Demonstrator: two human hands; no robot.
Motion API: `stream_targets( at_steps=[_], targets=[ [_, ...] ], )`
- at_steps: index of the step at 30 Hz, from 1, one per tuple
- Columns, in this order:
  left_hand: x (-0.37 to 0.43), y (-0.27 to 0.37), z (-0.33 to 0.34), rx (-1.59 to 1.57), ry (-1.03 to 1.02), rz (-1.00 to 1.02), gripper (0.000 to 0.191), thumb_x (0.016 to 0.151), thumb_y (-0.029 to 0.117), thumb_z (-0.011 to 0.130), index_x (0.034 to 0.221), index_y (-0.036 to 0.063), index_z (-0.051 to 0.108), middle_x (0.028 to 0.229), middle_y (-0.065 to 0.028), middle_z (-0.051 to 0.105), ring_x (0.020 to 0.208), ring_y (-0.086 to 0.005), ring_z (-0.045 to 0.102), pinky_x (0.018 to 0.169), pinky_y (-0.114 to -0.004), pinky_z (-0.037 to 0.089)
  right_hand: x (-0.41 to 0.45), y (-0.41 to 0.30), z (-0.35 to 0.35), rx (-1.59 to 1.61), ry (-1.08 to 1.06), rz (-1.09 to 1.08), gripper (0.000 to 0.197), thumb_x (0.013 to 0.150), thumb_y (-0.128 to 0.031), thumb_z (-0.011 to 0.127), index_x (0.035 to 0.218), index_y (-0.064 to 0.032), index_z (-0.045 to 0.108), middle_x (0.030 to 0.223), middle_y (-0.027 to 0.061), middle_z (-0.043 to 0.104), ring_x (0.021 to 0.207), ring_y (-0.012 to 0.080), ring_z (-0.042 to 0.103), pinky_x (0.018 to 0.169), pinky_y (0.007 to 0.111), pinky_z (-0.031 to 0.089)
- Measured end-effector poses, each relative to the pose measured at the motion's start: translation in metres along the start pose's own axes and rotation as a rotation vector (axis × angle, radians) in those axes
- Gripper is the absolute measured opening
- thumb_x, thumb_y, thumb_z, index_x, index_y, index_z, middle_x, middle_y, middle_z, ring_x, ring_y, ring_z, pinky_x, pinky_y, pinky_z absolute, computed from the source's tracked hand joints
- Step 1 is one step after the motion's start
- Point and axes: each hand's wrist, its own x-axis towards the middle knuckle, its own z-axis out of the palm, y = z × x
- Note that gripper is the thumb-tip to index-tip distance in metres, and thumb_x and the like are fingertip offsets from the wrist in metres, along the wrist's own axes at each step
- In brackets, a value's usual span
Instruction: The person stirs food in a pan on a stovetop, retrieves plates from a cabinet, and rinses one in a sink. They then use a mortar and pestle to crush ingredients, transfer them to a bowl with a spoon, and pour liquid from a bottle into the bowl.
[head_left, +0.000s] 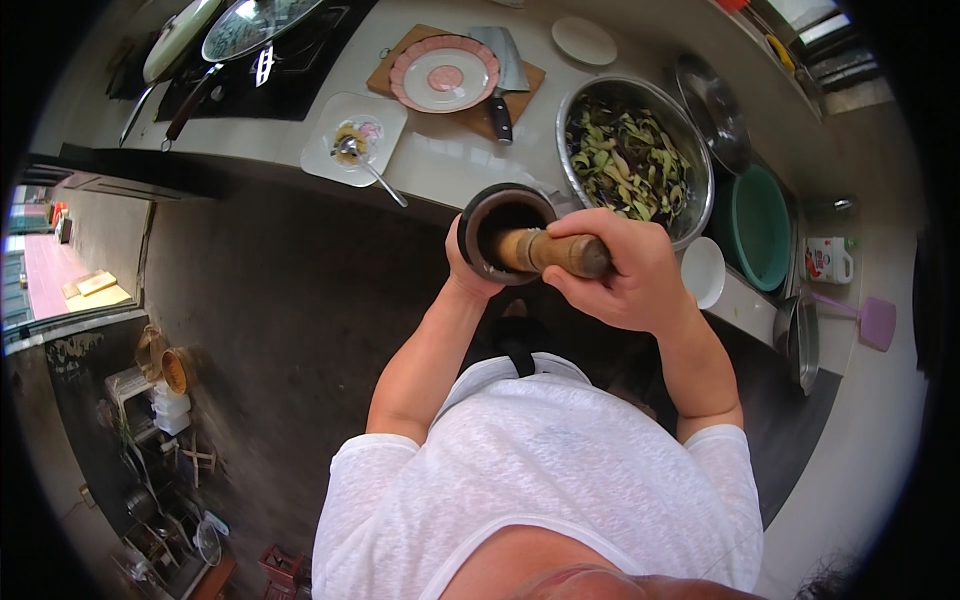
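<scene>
My left hand (471, 262) grips the side of a dark round mortar (471, 232) with a brown rim, held at the counter's front edge. In my right hand (626, 262) is a wooden pestle (532, 250), its lower end inside the mortar; pale bits stick near the rim. What lies at the mortar's bottom is hidden. Just beyond, to the right, stands a large steel bowl (564, 161) filled with green and dark purple vegetable strips (630, 161). A squarish white plate (319, 154) to the left holds minced bits and a metal spoon (382, 182).
On a wooden cutting board (531, 97) lie a pink-rimmed plate (444, 75) and a cleaver (501, 82). A lidded pan (251, 30) stands on the hob at left. A white bowl (703, 274) and green basin (761, 229) are at right.
</scene>
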Motion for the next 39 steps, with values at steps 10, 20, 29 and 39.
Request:
stream_targets(
  at_steps=[10,20,29,39],
  targets=[
    [-0.028,0.028,-0.02,-0.148,-0.006,0.03,0.042,0.087,0.031,0.037,0.112,0.0006,0.05,0.109,-0.0158,0.056,0.099,-0.0272,0.055,0.088,-0.04,0.044,0.016,-0.032,0.029,-0.018,-0.016,-0.089,0.036,0.067,-0.015,0.074,0.097,-0.0046,0.056,0.08,0.01,0.063,0.065,0.0229,0.062,0.057,0.027,0.048],
    [-0.054,0.044,-0.019,-0.272,0.022,-0.006,0.042,0.086,0.034,0.036,0.112,0.0031,0.051,0.111,-0.0144,0.055,0.101,-0.0279,0.054,0.089,-0.041,0.043,0.031,-0.05,0.063,0.05,0.037,-0.073,0.031,0.065,-0.018,0.074,0.09,-0.0084,0.058,0.07,0.0078,0.061,0.056,0.022,0.059,0.05,0.027,0.046],
    [-0.068,0.056,-0.052,-0.157,-0.117,-0.058,0.041,0.087,0.036,0.039,0.11,0.0044,0.052,0.107,-0.014,0.057,0.1,-0.0271,0.055,0.089,-0.041,0.044,0.042,-0.077,0.08,0.05,-0.091,-0.178,0.035,0.069,-0.018,0.074,0.095,-0.0031,0.056,0.079,0.0098,0.061,0.062,0.0182,0.06,0.055,0.025,0.046],
    [-0.083,0.114,-0.038,-0.265,-0.165,-0.117,0.062,0.081,0.05,0.03,0.111,0.0004,0.051,0.111,-0.0203,0.054,0.102,-0.0337,0.053,0.091,-0.045,0.04,0.053,-0.104,0.069,0.201,-0.014,-0.195,0.035,0.064,-0.015,0.075,0.093,-0.0052,0.057,0.074,0.0081,0.061,0.06,0.0195,0.061,0.054,0.024,0.047]
  ],
)
